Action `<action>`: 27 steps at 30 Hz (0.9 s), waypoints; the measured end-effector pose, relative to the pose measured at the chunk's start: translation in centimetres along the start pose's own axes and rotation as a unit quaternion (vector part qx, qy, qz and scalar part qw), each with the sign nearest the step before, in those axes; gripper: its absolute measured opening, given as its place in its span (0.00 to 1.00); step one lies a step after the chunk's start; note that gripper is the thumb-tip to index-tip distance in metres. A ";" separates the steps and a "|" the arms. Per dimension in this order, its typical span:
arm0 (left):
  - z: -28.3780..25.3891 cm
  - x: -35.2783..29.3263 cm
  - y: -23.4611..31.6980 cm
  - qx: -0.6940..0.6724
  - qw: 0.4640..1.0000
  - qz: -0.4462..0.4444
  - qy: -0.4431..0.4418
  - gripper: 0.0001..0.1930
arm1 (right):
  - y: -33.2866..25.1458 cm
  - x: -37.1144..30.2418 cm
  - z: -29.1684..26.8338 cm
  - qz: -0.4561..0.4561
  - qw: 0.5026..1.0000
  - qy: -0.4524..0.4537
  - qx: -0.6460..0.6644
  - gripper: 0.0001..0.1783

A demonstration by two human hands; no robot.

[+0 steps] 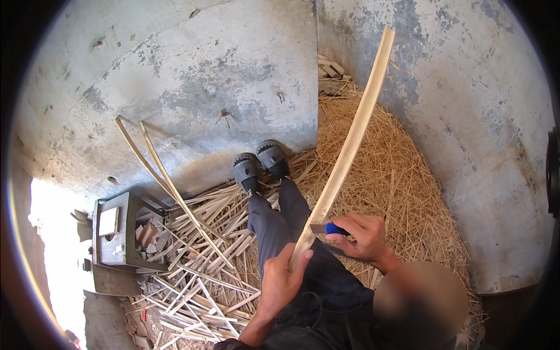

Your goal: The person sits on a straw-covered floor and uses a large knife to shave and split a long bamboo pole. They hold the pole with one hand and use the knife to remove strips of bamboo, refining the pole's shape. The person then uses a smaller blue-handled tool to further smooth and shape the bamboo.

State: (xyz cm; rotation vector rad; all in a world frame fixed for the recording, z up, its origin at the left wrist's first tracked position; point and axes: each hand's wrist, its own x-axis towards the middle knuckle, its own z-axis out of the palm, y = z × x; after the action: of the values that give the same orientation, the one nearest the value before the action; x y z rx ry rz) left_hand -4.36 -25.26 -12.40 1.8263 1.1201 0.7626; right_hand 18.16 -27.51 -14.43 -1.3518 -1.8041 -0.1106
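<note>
A long, pale strip of split bamboo [347, 153] slants up and away from my lap toward the far right wall. Its near end sits in my left hand [283, 279], whose fingers and thumb wrap round it. My right hand [363, 237] grips the blue handle of a knife [337, 229]. The short dark blade lies against the strip, just beyond my left thumb. The tips of some right-hand fingers are hidden behind the handle.
Cut slats [201, 303] lie heaped on the floor at left, beside a small wooden stool [115, 236]. Two long strips [166, 175] lean on the stained wall [192, 76]. Straw-like shavings [402, 198] cover the right side. My dark shoes [256, 163] rest near the wall.
</note>
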 end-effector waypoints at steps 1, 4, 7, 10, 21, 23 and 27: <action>0.0 0.0 0.0 0.000 1.000 0.000 0.000 0.14 | 0.0 0.1 0.0 -0.001 1.000 0.000 0.000 0.19; 0.0 -0.1 -0.2 -0.002 1.000 0.001 -0.002 0.15 | -0.3 0.3 -0.5 -0.005 1.000 -0.011 -0.019 0.18; -0.2 -0.2 -0.2 -0.010 1.000 -0.004 -0.007 0.15 | -0.2 0.7 -0.8 -0.007 0.999 -0.009 -0.035 0.18; -0.2 -0.4 -0.4 -0.019 1.000 -0.013 -0.009 0.16 | -0.3 0.8 -0.9 -0.011 0.999 -0.006 -0.049 0.18; -0.7 -1.0 -1.4 -0.005 1.000 -0.023 -0.015 0.16 | 0.3 0.8 -0.3 -0.014 0.998 0.000 -0.059 0.17; -0.6 -1.2 -1.6 -0.013 0.999 -0.039 -0.017 0.16 | 0.3 0.8 -0.5 -0.013 0.997 -0.013 -0.070 0.17; -0.5 -1.6 -2.0 -0.018 0.999 -0.044 -0.018 0.16 | 1.2 0.5 0.1 -0.003 0.998 0.031 -0.059 0.16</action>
State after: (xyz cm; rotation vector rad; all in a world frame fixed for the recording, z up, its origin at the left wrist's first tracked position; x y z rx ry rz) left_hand -6.18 -26.02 -14.08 1.7422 1.1474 0.6918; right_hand 19.12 -26.59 -14.61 -1.4088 -1.7736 -0.2626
